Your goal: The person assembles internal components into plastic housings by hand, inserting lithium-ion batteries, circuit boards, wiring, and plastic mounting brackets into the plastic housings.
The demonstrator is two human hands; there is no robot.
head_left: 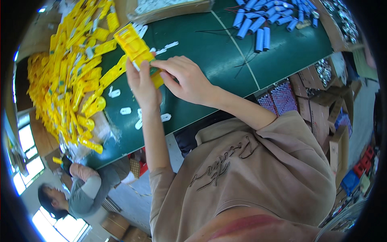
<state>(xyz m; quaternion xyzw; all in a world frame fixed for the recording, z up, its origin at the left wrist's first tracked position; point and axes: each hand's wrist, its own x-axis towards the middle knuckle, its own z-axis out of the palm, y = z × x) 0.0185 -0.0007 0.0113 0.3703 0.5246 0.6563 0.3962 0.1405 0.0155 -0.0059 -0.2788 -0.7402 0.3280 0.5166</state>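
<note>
A yellow plastic casing [134, 43] with moulded recesses is tilted above the green table, its long side slanting from upper left to lower right. My left hand [144, 86] is closed around its lower part, thumb and fingers on either side. From the right, my right hand [186, 76] reaches its lower end, index finger and thumb pinching there. A small green spot shows by the fingertips; what it belongs to is too small to tell. Just behind my left hand, another long yellow casing [115, 72] lies on the table. White flat plastic pieces [125, 110] are scattered near my left wrist.
A large heap of yellow casings [68, 80] covers the left side. Blue cylindrical cells [263, 39] with wires lie at the far right. A carton of white parts [171, 10] stands at the back. Cartons [310, 86] sit right of the table; another person [86, 193] is at lower left.
</note>
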